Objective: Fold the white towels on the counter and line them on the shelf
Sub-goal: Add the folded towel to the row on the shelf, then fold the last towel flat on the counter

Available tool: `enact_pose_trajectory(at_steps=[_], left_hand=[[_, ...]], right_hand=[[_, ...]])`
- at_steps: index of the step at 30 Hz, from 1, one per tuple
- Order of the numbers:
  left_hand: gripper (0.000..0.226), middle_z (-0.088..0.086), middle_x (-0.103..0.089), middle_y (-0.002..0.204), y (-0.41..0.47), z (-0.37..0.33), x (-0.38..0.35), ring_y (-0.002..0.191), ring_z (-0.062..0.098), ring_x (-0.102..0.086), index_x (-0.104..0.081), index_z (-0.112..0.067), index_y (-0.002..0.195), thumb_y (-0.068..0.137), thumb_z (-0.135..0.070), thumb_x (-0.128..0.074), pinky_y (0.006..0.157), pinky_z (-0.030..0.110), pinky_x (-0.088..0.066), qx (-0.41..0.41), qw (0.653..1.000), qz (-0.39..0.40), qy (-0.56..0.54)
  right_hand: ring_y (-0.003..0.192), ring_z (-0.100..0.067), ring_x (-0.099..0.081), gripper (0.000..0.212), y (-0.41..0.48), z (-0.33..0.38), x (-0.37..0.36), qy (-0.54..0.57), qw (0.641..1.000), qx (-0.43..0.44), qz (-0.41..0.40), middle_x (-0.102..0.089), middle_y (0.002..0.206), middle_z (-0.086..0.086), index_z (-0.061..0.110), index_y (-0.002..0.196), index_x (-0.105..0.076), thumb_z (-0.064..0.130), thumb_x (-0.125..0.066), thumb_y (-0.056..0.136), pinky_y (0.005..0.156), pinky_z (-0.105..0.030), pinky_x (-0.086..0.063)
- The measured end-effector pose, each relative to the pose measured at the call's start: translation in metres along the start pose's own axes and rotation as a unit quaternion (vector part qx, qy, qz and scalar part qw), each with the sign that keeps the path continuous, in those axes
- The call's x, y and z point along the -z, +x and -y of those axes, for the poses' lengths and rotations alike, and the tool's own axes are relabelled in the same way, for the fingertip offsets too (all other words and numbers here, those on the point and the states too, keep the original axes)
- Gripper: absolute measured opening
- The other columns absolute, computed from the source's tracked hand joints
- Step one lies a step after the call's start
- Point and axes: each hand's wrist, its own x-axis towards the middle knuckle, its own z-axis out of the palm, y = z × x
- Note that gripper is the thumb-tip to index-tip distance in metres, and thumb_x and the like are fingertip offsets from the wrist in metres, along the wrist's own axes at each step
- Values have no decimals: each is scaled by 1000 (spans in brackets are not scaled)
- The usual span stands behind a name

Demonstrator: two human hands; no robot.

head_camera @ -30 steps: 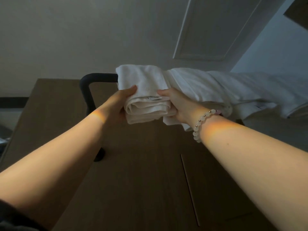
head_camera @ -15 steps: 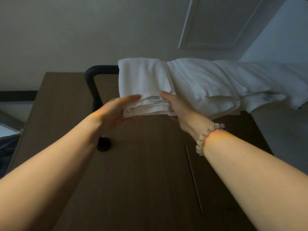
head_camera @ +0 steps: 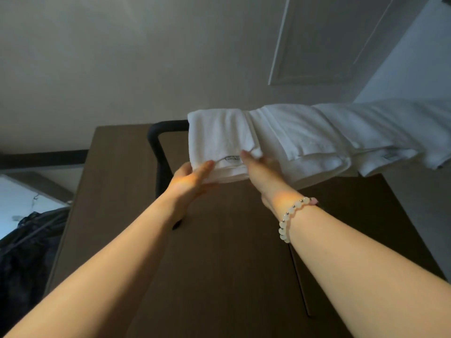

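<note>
Just right of the black bar, in the head view (the only one you have), the folded towel lies at the near end of the row. Its far side touches the neighbouring towels, which run on further right of the bar. Your left grip pinches the towel's front edge on the bar side, thumb on top and fingers beneath. Your right grip is at the front corner away from the bar, with one fingertip on top beside the small label. The rest of it is hidden, so I cannot tell whether it pinches or only presses. The shelf itself is covered by cloth. Below the bar is a brown wooden panel.

The placing looks nearly done, and letting go is probably what remains. The front layers seem to hang toward you, so if you release with too little cloth on the shelf, the towel could slide off. Your right fingers are close against the neighbour (almost wedged), and pulling them out quickly could drag its fold open or peel up the top layer.
</note>
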Motion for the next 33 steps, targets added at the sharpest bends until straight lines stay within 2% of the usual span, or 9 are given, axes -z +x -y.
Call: enact_pose_trajectory(at_steps=[2,4,7,9,11,13,18,29,33], left_hand=[[86,16,-61,112,-5,7,-4,72,16,-63,-45,-12,132,66,-63,-67,50,21,-46,3,999,-34,2],[77,10,-56,121,-13,10,-7,68,12,-61,-34,-16,140,80,-53,-64,48,19,-47,5,997,-71,-3],[77,3,-48,123,-30,18,-8,74,9,-61,-14,-19,148,89,-40,-58,60,20,-50,23,996,-80,28],[70,3,-50,125,-53,30,-9,81,13,-63,-18,-17,147,92,-37,-56,68,24,-50,42,992,-76,96],[57,6,-51,132,-82,53,-11,103,21,-60,-30,-17,143,94,-37,-52,86,32,-48,58,970,-55,231],[46,5,-54,130,-119,82,-20,117,23,-53,-39,-19,137,95,-36,-48,98,36,-43,61,935,-12,350],[38,3,-56,125,-235,150,-56,113,22,-51,-45,-21,135,98,-30,-38,94,38,-39,48,890,55,450],[31,5,-61,115,-486,256,-62,105,22,-55,-58,-13,121,97,-25,-43,87,34,-39,124,894,174,394],[33,4,-60,116,-558,274,-78,106,19,-54,-57,-14,124,98,-26,-40,88,30,-39,193,887,218,358]], right_hand=[[120,-26,-50,46,-8,2,-7,21,1000,12,-15,-56,128,-8,8,126,-54,39,-56,92,86,-24,-36],[124,-23,-48,47,-18,4,-13,42,998,16,-38,-52,134,-6,10,131,-49,37,-56,92,89,-24,-36],[117,-20,-50,46,-37,-1,-13,58,995,8,-78,-48,134,-4,14,131,-44,33,-58,92,81,-23,-36],[117,-21,-49,42,-56,-17,-6,39,995,8,-90,-45,133,-4,14,131,-41,31,-53,94,80,-22,-34],[117,-19,-46,33,-83,-44,5,-84,991,54,-93,-46,128,-4,14,125,-43,27,-49,96,78,-18,-29],[118,-18,-44,26,-116,-75,20,-270,953,114,-78,-50,124,-3,15,119,-49,26,-48,95,77,-15,-25],[117,-21,-46,28,-208,-156,60,-493,859,136,40,-51,127,-5,15,120,-54,28,-43,97,89,-31,-41],[121,-31,-47,32,-455,-280,122,-603,770,-61,199,-55,128,-13,7,119,-60,23,-42,98,101,-41,-36],[102,-35,-60,27,-532,-306,157,-634,723,-103,254,-65,111,-17,4,107,-67,19,-49,93,85,-42,-50]])
